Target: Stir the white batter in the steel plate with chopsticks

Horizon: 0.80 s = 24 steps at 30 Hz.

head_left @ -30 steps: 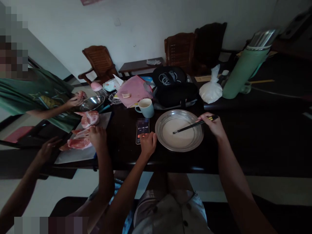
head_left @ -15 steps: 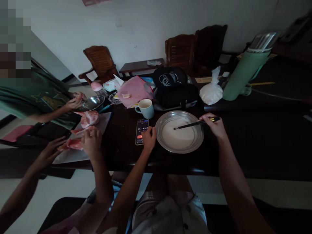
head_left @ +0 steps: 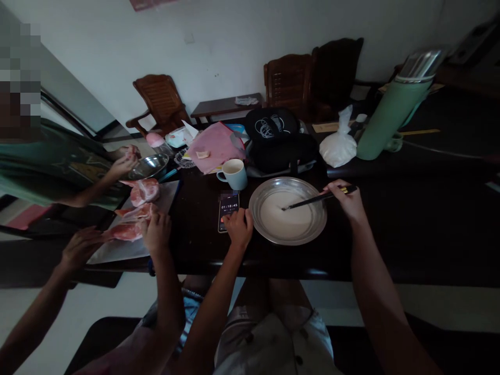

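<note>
In my right hand are black chopsticks with gold bands, gripped near their upper ends. Their tips dip into a pale, milky mixture in a wide metal bowl. My left hand is at the bowl's left side, its fingers apart. One finger reaches over the lower part of a phone whose timer reads 01:18:45; whether it presses the screen I cannot tell. Behind the phone stands a light blue mug.
At left, a co-worker's two hands handle raw meat on a white sheet. Across the table another person holds something pinkish by a metal bowl. A bag of white powder, green thermos and black bag stand behind.
My left hand has shifted slightly left and down, its fingers further over the phone. The chopstick tips have moved a little right in the mixture. The co-worker's hands at the meat have moved slightly.
</note>
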Motion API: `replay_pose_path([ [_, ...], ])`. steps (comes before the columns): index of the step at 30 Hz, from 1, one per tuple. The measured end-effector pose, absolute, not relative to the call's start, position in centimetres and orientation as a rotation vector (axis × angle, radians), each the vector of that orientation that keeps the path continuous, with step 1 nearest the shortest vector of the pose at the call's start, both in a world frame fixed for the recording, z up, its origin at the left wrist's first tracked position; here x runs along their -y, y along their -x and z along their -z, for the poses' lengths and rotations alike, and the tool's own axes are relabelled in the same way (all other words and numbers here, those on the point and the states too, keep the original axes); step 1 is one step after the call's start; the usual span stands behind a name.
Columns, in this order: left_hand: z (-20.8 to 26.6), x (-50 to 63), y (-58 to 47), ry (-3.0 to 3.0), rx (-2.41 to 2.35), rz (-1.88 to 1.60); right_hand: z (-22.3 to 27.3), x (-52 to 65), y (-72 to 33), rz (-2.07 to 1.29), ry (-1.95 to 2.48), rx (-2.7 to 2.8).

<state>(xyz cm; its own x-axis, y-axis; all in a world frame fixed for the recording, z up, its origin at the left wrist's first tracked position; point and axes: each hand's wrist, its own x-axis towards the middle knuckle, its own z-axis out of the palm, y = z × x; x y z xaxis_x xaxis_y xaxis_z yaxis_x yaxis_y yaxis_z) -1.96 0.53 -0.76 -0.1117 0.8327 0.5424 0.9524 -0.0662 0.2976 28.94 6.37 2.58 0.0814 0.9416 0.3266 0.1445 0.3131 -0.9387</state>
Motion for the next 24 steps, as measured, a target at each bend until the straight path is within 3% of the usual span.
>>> replay_pose_path([
  [18,0.4,1.0,1.4,1.993,2.037,0.903,-3.3,-6.2,-28.4,-0.928,1.073,1.47],
  [24,-0.5,1.3,1.8,1.974,2.098,0.749,-3.2,-6.3,-29.0,-0.904,1.106,1.381],
])
